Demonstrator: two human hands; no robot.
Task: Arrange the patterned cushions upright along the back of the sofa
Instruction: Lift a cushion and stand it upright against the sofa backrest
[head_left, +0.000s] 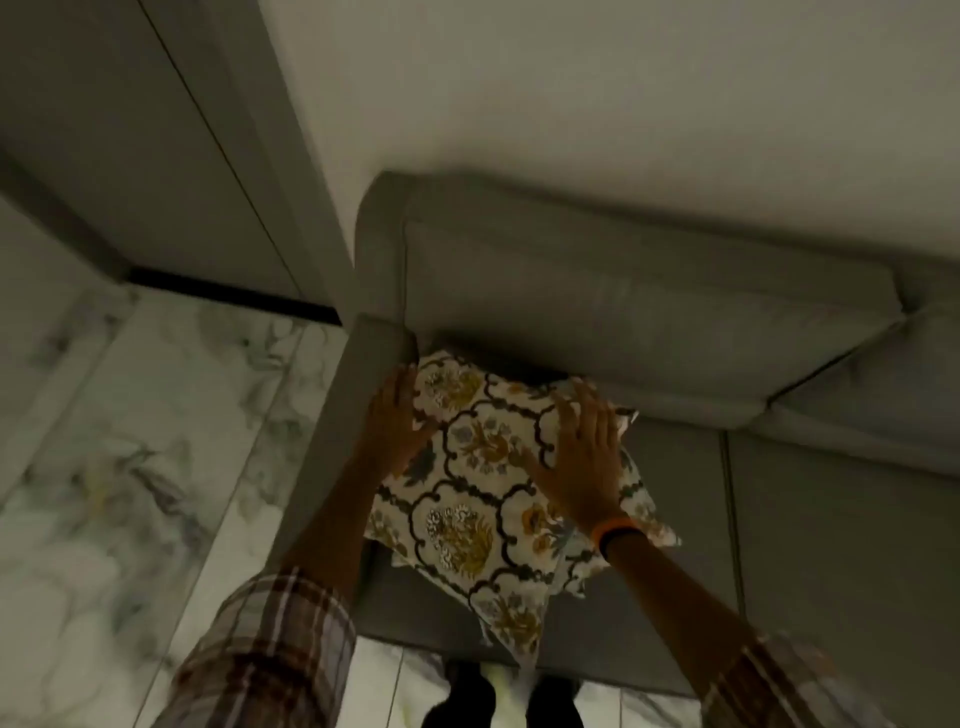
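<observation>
My left hand (397, 415) curls over the left edge of the cushion (483, 483), squeezed between it and the armrest (363, 374). The cushion lies tilted in the seat's left corner, its top edge tucked under the backrest (623, 312), its bottom corner hanging over the seat front. My right hand (587, 452) rests flat, fingers spread, on the upper right part. Both hands flank it evenly; I judge I must tip it up towards the backrest.

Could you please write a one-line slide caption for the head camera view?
Both hands, left and right, press a patterned cushion into the grey sofa's armrest corner.
</observation>
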